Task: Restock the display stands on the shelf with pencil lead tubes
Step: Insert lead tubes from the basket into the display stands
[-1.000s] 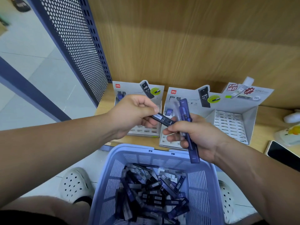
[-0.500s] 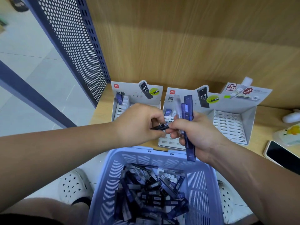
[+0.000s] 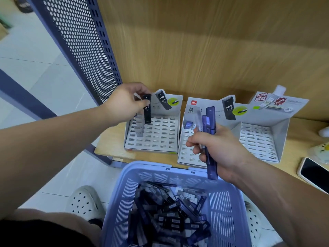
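Observation:
Three grey slotted display stands sit on the wooden shelf: left stand (image 3: 160, 136), middle stand (image 3: 187, 150), right stand (image 3: 258, 139). My left hand (image 3: 124, 104) pinches the top of a black lead tube (image 3: 147, 111), upright over the back left of the left stand, beside a few tubes standing in its left column. My right hand (image 3: 219, 152) grips a bundle of purple and clear lead tubes (image 3: 210, 132) above the middle stand. A lilac plastic basket (image 3: 224, 211) below holds several loose tubes.
A phone (image 3: 315, 173) lies at the shelf's right edge, with a pale object (image 3: 320, 150) behind it. A blue perforated panel (image 3: 80, 41) bounds the shelf on the left. A wooden back wall rises behind the stands. My white clogs (image 3: 83, 202) flank the basket on the tiled floor.
My left hand took a black tube from my right hand's bundle and carried it up and left over the left stand, turning it upright. My right hand stayed in place.

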The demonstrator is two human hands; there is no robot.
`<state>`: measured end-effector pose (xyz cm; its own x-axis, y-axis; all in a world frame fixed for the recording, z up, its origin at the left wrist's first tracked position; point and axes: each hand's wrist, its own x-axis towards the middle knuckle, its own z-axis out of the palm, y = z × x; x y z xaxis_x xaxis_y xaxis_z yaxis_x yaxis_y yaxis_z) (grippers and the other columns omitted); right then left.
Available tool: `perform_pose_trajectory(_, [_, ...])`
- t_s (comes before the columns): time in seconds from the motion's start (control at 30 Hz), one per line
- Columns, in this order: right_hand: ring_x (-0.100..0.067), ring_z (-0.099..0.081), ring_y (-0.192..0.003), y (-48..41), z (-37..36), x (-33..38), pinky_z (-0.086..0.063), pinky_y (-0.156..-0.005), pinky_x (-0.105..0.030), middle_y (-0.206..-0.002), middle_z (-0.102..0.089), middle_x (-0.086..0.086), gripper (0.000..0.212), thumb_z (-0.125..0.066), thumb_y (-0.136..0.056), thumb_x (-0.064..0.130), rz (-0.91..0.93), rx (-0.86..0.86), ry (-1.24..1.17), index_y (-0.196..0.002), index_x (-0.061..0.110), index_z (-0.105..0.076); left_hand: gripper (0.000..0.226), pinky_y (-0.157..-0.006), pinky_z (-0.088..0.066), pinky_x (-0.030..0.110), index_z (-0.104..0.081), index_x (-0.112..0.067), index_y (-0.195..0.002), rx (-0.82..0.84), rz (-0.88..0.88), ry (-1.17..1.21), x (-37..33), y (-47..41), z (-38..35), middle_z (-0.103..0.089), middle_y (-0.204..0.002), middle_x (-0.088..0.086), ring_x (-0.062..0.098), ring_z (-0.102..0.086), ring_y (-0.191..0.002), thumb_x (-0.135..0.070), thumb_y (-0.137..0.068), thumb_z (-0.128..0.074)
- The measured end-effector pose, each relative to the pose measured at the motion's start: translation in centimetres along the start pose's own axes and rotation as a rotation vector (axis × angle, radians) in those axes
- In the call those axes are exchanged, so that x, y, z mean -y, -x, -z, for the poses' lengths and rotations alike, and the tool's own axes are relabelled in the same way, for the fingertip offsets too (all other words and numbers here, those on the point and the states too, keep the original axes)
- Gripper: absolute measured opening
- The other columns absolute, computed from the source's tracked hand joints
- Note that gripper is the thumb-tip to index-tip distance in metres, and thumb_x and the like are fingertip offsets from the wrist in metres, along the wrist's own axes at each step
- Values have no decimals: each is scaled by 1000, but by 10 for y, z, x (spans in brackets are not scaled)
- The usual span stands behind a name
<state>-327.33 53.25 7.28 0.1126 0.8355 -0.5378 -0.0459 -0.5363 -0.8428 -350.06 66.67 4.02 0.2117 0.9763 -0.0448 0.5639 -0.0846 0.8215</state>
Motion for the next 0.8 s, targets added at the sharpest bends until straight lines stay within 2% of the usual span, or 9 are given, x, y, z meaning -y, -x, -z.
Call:
perform_pose_trajectory(0.07, [-14,-55,-53,-3,-1,-1,-39,-44,-23,-70,-69,-10,17,-69,-84,-1,-9,-3,-1,-91,11,-59,14,-76,-59,35,-71,-20,-93,-20,-48,-17,3,-8,-2,-73,-88,-3,21,-70,-83,-7,-86,-72])
perform_pose_trajectory(0.13, [-14,-55,-53,-6,0,-1,-39,-44,-23,-70,-68,-10,19,-70,-83,-1,-21,-10,1,-93,11,-59,15,-80,-58,35,-72,-20,-91,-47,-93,-99,10,-15,-5,-73,-87,-3,17,-69,-82,-8,-84,-74])
perform_pose_trajectory(0.23, [-14,-54,-53,-9,3,-2,-39,-44,-24,-71,-68,-11,20,-70,-82,-2,-32,-12,0,-94,10,-60,16,-78,-58,39,-71,-20,-94,-74,-172,-274,22,-19,-9,-73,-88,-4,18,-69,-81,-10,-82,-74])
perform_pose_trajectory(0.37, [-14,-52,-52,-11,6,-2,-38,-43,-23,-71,-67,-12,22,-70,-82,-3,-40,-1,-9,-95,10,-58,13,-74,-56,35,-67,-13,-95,-36,-244,-456,29,-23,-13,-71,-86,3,24,-67,-81,-9,-84,-72])
perform_pose_trajectory(0.47, [-14,-52,-52,-11,7,-2,-38,-43,-23,-72,-66,-13,23,-70,-81,-3,-42,2,-12,-95,10,-58,7,-70,-52,33,-69,-8,-90,-30,-287,-498,32,-25,-13,-66,-78,1,25,-64,-75,-5,-84,-71])
perform_pose_trajectory(0.63, [-14,-51,-52,-12,6,-3,-38,-44,-24,-74,-67,-13,23,-70,-81,-3,-42,6,-23,-96,10,-59,6,-71,-51,36,-70,-11,-83,-1,-334,-558,33,-30,-16,-57,-81,-2,25,-59,-75,-5,-82,-71])
perform_pose_trajectory(0.8, [-15,-51,-53,-12,6,-3,-38,-44,-24,-74,-67,-13,24,-70,-81,-3,-40,11,-25,-97,10,-59,6,-74,-55,43,-72,-9,-86,-52,-364,-538,37,-29,-19,-66,-85,5,28,-62,-75,-5,-82,-71])
